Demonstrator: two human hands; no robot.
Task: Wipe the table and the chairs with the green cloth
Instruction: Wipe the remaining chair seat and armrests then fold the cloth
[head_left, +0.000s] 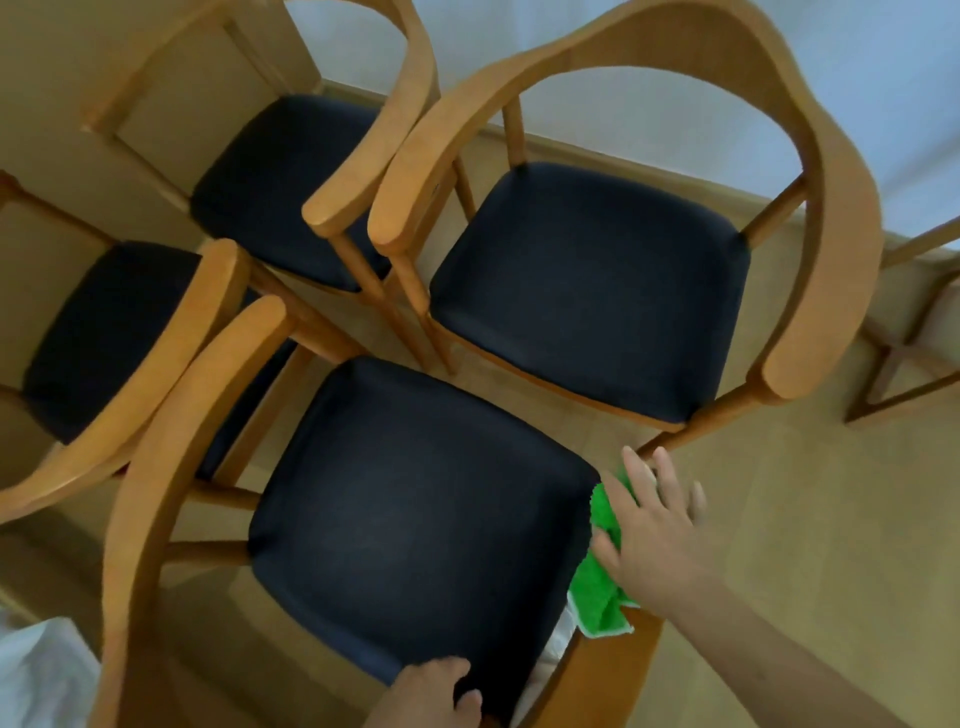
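Nearest to me, at the bottom middle of the frame, my left hand (441, 691) curls over the front edge of the closest chair (415, 509), its fingers clamped on the black seat to steady it. That chair fills the lower centre, its curved wooden back sweeping up the left side. My right hand (654, 540) lies flat and spread, fingers wide, pressing the green cloth (597, 587) onto the chair's right armrest, just beside the seat edge at lower right. The cloth is bunched under my palm, with one corner hanging loose below.

To do this well, I think I should flatten the cloth so more of it meets the wood, then draw it along the whole rail with even pressure, following the curve round to the back. The seat looks like the next surface, and my left hand would have to shift off its edge when I reach that part.

Three more chairs crowd in: one at upper right (587, 291), one at upper centre (280, 182) and one at far left (104, 332), their arms nearly touching. That tight packing will probably make it awkward to reach the outer rails. A wooden frame (898, 358) stands at the right edge; I cannot tell whether it belongs to the bench. Something white (36, 675) shows at bottom left.
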